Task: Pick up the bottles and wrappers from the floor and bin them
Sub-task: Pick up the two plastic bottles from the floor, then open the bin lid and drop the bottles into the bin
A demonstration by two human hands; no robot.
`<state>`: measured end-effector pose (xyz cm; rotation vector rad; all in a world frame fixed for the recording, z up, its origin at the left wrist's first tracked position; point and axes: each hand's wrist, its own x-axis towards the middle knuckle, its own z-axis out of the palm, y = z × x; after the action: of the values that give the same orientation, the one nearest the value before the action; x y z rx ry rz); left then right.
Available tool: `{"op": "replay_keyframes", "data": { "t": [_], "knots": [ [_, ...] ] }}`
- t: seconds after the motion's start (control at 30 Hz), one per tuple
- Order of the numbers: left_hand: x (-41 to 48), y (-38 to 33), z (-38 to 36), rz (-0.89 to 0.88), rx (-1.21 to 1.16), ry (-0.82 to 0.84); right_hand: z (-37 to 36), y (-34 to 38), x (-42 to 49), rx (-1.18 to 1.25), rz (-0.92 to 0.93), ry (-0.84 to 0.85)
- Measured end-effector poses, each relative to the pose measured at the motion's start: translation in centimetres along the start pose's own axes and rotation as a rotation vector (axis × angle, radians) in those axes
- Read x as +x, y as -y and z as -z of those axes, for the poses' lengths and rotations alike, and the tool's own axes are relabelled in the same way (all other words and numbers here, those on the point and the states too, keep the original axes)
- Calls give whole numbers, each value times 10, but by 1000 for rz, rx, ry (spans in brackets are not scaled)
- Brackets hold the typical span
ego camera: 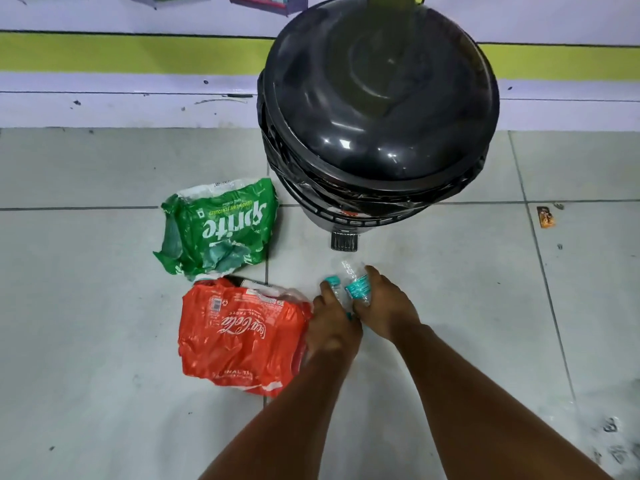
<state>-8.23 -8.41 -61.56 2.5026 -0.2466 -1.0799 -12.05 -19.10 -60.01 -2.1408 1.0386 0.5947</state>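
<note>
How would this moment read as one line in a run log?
stage: pickup | left hand and right hand: gripping clear bottles | Sprite wrapper, Coca-Cola wrapper: on floor | pedal bin: lid closed

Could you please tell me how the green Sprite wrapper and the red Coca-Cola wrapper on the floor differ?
The crumpled green plastic Sprite wrapper lies farther from the person, beside the black lidded bin; the crumpled red plastic Coca-Cola wrapper lies nearer. The green one is clear of both hands; the red one's right edge sits under the left hand. Both lie crumpled on the tiled floor, not yet binned.

closed bin (377, 109) blocks ahead (lid down), wrappers (242, 336) crowd left, bare tiles (485, 271) right
</note>
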Motion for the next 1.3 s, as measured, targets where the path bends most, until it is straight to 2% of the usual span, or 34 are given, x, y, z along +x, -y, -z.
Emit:
{"op": "replay_keyframes", "data": {
  "t": [0.27,0.47,0.67,0.97,1.17,1.3],
  "knots": [
    [-44,-7,25,-13,-25,19,18,10,-33,-27,-58,-133],
    [-120,-40,128,-99,78,-28,100,51,-118,-34,-41,-205],
    [-205,-144,304,-266,174,-219,254,150,-214,58,83,-343],
    [-394,-305,567,-529,276,-545,519,307,-406,55,333,-626],
    [-521,-408,711,-652,318,-732,671,385,-524,-20,471,-835],
    [-599,-452,783,-684,346,-900,745,423,-589,-2,562,-962]
  ]
}}
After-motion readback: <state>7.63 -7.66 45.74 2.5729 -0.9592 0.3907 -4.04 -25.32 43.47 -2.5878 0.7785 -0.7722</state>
